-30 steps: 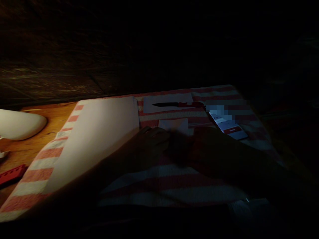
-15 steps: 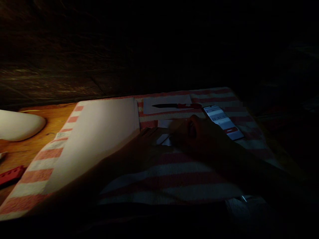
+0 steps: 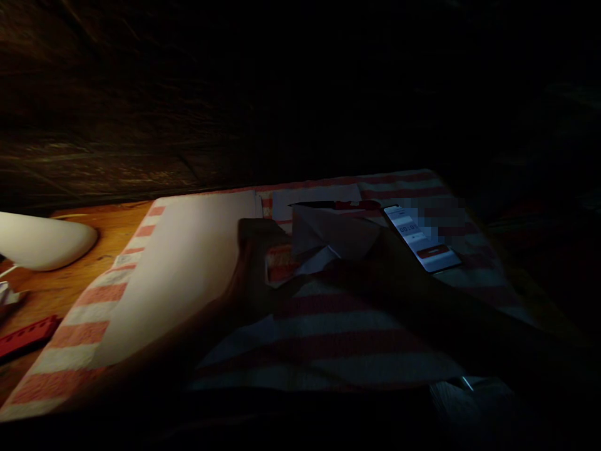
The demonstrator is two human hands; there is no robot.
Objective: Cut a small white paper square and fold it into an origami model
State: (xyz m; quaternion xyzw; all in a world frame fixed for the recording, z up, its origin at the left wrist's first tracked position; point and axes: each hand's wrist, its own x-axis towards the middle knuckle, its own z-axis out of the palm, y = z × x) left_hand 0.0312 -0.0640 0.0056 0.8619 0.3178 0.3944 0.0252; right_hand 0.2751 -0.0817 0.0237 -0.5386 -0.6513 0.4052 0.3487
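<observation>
In dim light, a piece of folded white paper (image 3: 335,235) stands raised over the striped cloth, with a crease and a flap on its near side. My right hand (image 3: 387,254) grips it from the right, fingers mostly in shadow. To its left, my left hand (image 3: 253,263) is open in a curve, thumb and fingers apart, with striped cloth showing through the gap. Whether the left fingertips touch the paper's edge is too dark to tell. Just behind the paper lies a knife (image 3: 350,205) with a red handle and a dark blade, partly covered by it.
A stack of white sheets (image 3: 188,244) lies left on the striped cloth (image 3: 328,341). Another white sheet (image 3: 323,193) is under the knife. Right of my hands lies a lit phone (image 3: 417,235) showing a timer. A white rounded object (image 3: 47,241) and a red object (image 3: 30,335) sit far left.
The folded paper has been lifted and now shows larger between my hands. My left hand has drawn left and spread open. My right hand has turned, still by the paper.
</observation>
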